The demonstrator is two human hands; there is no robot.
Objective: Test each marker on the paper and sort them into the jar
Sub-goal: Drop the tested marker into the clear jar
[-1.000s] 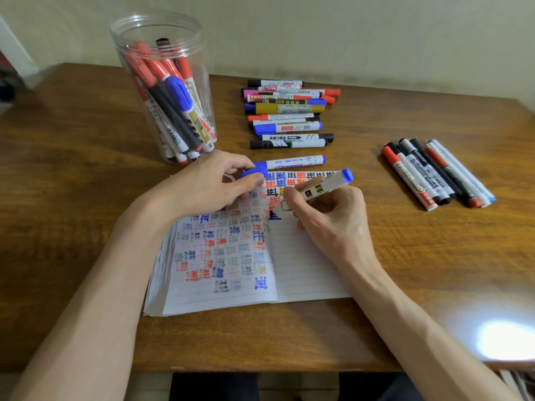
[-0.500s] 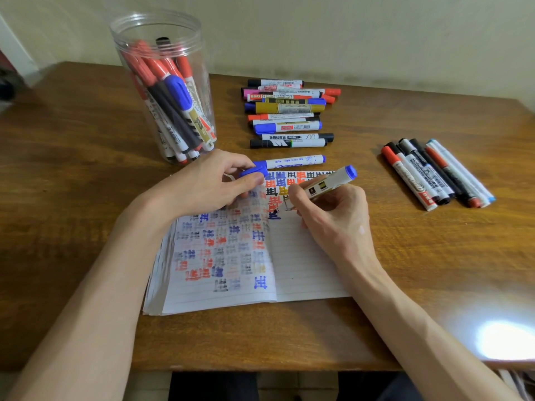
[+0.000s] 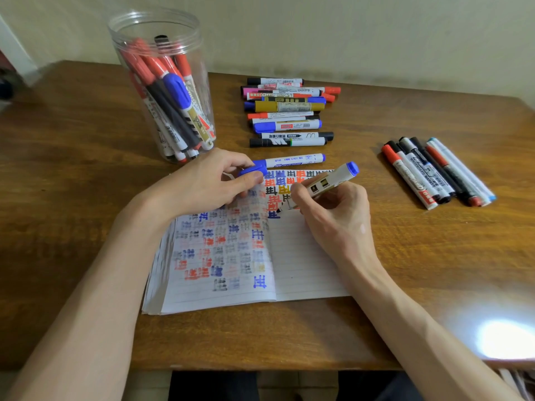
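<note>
R hand point(image 3: 337, 215): grips marker point(image 3: 330, 180), tip on notebook point(image 3: 301, 256).
L hand point(image 3: 202, 186): pinches blue cap point(image 3: 252, 171).
Jar point(image 3: 162, 82): upright on counter point(image 3: 86, 169), w/ markers inside.

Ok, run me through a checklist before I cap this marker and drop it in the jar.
1. The left hand pinches the blue cap: ok.
2. The right hand grips the marker: ok.
3. The marker's tip is down on the notebook: ok.
4. The test mark is finished: cannot tell.
5. The mouth of the jar is uncovered: ok.
</note>
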